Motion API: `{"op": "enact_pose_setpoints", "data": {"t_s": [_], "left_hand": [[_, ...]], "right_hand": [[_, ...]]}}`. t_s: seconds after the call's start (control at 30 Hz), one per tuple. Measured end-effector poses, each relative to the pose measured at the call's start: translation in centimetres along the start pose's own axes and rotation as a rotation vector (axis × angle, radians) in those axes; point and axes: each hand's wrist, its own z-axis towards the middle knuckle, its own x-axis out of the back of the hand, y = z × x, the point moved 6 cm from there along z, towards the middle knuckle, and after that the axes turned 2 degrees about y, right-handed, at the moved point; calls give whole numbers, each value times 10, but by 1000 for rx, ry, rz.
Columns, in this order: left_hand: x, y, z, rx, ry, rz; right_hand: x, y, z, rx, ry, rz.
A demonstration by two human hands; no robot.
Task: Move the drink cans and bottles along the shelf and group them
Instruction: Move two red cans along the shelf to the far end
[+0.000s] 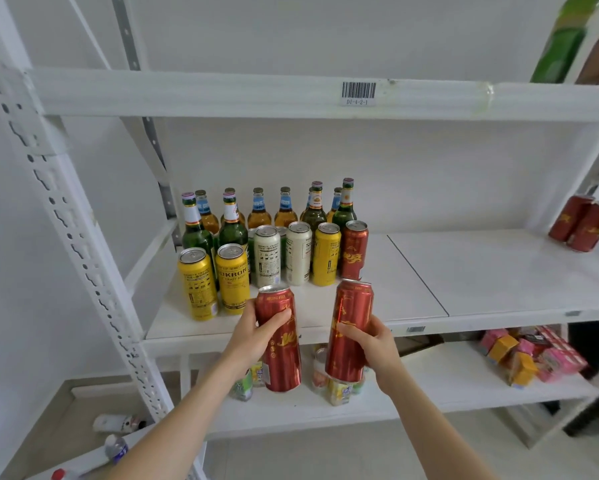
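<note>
Red aluminium, two tall drink cans with gold lettering, one per hand, both held upright in the air in front of the middle shelf (464, 271) edge. Left hand (253, 336): fingers (280, 318) wrapped and clamped around the upper half of the left red can (280, 344), silver pull-tab top showing above the fingers. Right hand (370, 344): fingers (351, 332) clamped around the middle of the right red can (350, 327), which leans slightly toward the left can; the two cans are apart. Beyond the fingers, on the shelf: a third red can (355, 249) just behind the right-hand can, standing at the right end of a row with one yellow can (326, 253) and two white cans (282, 254). Left of the left fingers, near the shelf front: two yellow cans (215, 282), side by side, black print. Behind all cans: green glass bottles (230, 223) and amber bottles (272, 211) with blue neck labels, standing close together. Far to the right of the right fingers, at the shelf's end: a pair of red cans (582, 223), well apart from the main group.
</note>
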Motion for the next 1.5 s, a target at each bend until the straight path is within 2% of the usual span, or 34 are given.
{"op": "enact_pose_setpoints", "data": {"t_s": [0.3, 0.7, 1.03, 1.5], "left_hand": [[-61, 24, -20, -6, -38, 55], [-199, 63, -33, -48, -8, -54], [-310, 66, -9, -17, -25, -4], [-499, 90, 66, -37, -151, 41]], "right_hand": [[65, -14, -15, 15, 9, -6], [184, -35, -2, -3, -82, -56], [298, -42, 25, 1, -11, 21], [482, -60, 108, 12, 95, 72]]}}
